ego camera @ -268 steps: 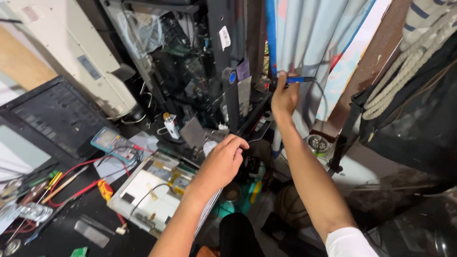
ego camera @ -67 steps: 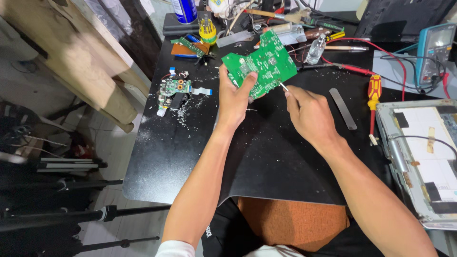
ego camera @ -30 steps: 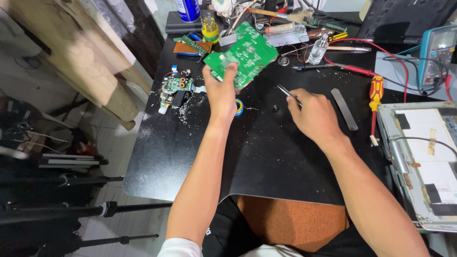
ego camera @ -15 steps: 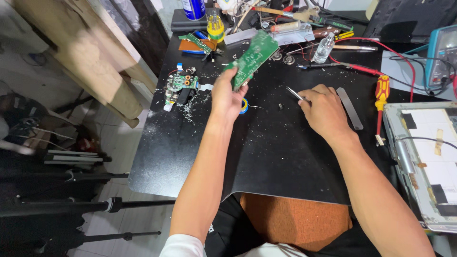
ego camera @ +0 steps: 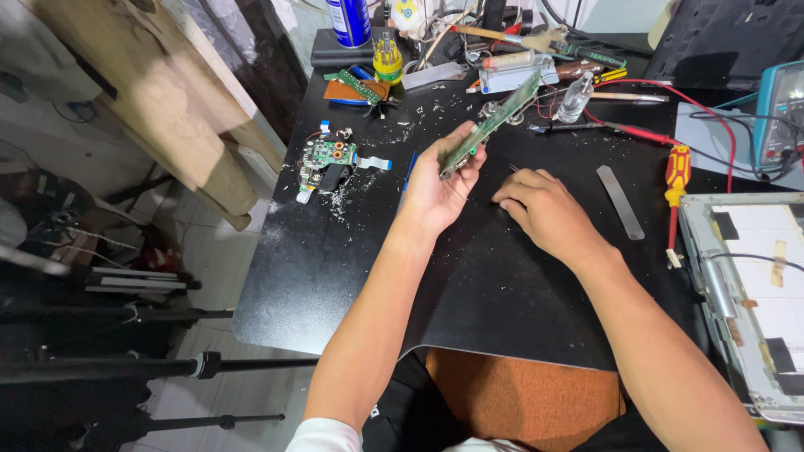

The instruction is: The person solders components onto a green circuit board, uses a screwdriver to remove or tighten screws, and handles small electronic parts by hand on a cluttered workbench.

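Right hand (ego camera: 544,209) rests palm down on the black table (ego camera: 352,276), fingers curled loosely; its grip is empty as far as can be seen. Left hand (ego camera: 440,188) is raised just beside it, grip closed on the lower edge of a green circuit board (ego camera: 494,121), held edge-on and tilted away. Beyond lie a small circuit module (ego camera: 327,159) amid scattered debris, a metal strip (ego camera: 620,201), and a red-and-yellow screwdriver (ego camera: 674,188). A blue can (ego camera: 352,21) stands at the far edge.

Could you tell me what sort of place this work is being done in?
Probably an electronics repair bench: the left hand holds a green circuit board edge-on over a black table strewn with a red-handled screwdriver, a smaller board and a meter.
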